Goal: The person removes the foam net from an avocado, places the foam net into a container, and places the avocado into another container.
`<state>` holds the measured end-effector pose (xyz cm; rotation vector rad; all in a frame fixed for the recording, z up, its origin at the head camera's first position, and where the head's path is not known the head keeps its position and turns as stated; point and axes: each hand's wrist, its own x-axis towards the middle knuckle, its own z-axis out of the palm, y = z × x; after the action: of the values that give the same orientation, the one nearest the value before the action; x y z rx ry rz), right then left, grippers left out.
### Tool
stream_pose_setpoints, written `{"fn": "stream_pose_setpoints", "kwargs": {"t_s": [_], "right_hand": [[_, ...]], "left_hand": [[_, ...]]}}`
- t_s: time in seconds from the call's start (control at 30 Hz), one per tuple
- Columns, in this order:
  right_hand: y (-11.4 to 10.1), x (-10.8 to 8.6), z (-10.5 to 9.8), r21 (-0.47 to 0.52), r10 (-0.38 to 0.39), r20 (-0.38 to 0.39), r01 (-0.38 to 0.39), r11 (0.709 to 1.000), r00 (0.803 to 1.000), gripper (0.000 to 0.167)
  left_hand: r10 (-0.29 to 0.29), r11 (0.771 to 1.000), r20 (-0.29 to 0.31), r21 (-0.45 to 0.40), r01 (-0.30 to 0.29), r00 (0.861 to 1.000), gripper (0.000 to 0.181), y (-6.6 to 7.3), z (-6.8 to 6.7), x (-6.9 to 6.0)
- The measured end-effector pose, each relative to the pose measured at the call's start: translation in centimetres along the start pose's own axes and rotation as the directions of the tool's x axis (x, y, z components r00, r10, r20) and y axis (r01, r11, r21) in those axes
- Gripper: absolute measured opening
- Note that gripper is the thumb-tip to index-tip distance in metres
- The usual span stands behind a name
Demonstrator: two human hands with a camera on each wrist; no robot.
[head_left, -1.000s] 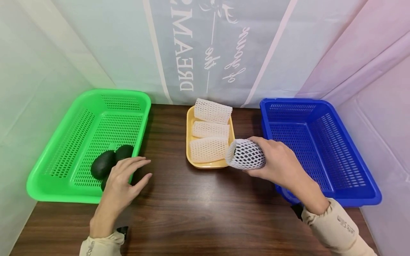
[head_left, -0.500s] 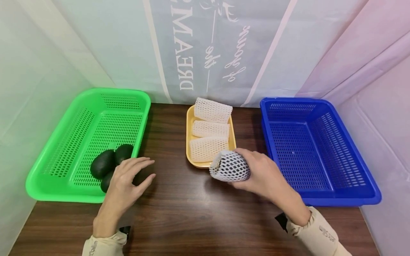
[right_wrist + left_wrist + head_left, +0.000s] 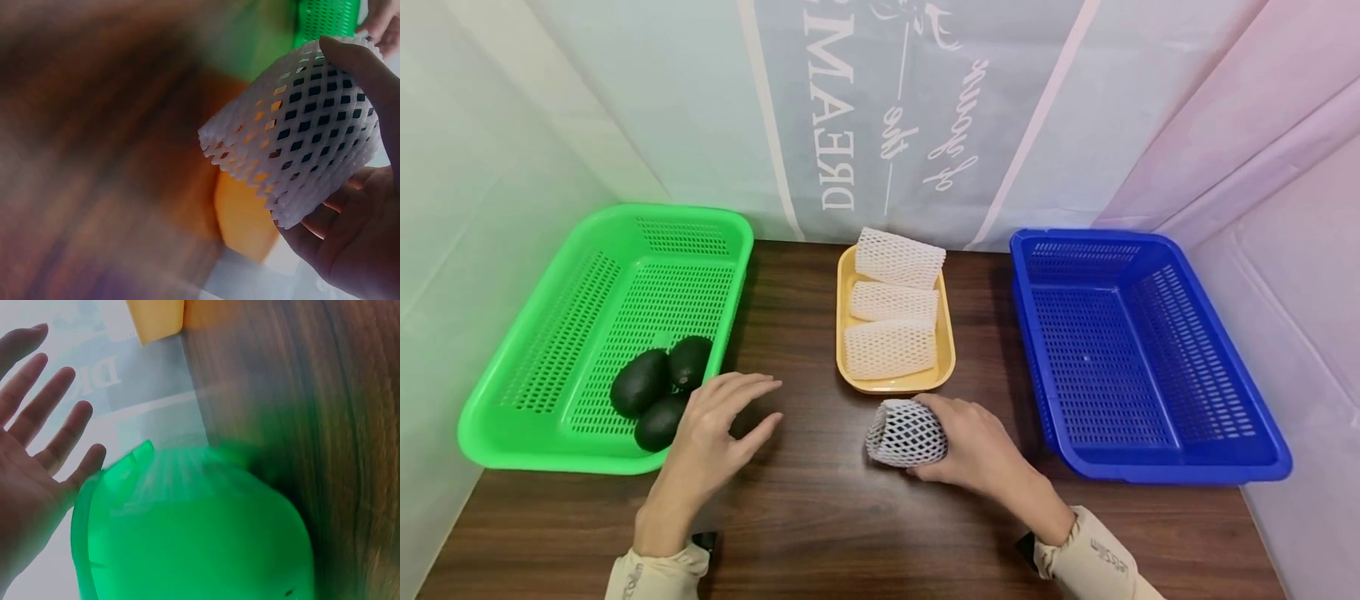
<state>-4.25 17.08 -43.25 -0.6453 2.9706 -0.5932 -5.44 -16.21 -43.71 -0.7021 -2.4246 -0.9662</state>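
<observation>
In the head view my right hand (image 3: 977, 446) grips a white foam net sleeve (image 3: 907, 433) with a dark avocado inside it, just above the table in front of the yellow tray (image 3: 895, 386). The right wrist view shows the thumb and fingers round the sleeve (image 3: 312, 131), whose one end gapes. My left hand (image 3: 709, 437) hovers by the right front corner of the green basket (image 3: 572, 461), fingers spread and holding nothing. Several dark avocados (image 3: 640, 383) lie in that basket, near the left hand. Inside the yellow tray are several flat foam net sleeves (image 3: 891, 350).
A blue basket (image 3: 1172, 472) stands to the right, with no fruit visible in it. Brown wooden table (image 3: 820, 533) lies between the baskets and in front of the tray. A printed cloth (image 3: 700, 125) hangs behind everything.
My right hand has carried the sleeved avocado left and toward the table's front, away from the blue basket. The left hand has drifted slightly right, uncovering more of the avocados.
</observation>
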Motion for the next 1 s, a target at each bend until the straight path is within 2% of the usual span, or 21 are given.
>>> {"fn": "stream_pose_setpoints", "kwargs": {"t_s": [0.13,0.3,0.6,0.83,1.0], "right_hand": [[0.2,-0.1,1.2,0.018,0.006,0.013,-0.007,1.0,1.0,0.08],[0.2,0.0,2.1,0.04,0.008,0.009,-0.008,0.999,1.0,0.079],[0.4,0.2,2.6,0.05,0.006,-0.018,-0.005,0.999,1.0,0.082],[0.6,0.1,3.1,0.068,0.002,-0.036,0.001,0.998,0.999,0.08],[0.6,0.2,3.1,0.075,0.0,-0.036,0.003,0.997,0.999,0.077]], "left_hand": [[0.008,1.0,0.034,-0.001,-0.008,0.999,0.032,0.3,0.6,0.0],[0.014,1.0,0.067,0.012,-0.015,0.998,0.044,0.5,1.5,0.0],[0.004,1.0,0.134,-0.012,-0.002,0.991,0.043,0.9,3.3,-0.3],[-0.018,1.0,0.211,-0.016,0.021,0.977,0.042,1.8,4.5,-0.5],[-0.011,0.999,0.284,-0.042,0.024,0.959,0.042,2.7,5.6,-0.6]]}}
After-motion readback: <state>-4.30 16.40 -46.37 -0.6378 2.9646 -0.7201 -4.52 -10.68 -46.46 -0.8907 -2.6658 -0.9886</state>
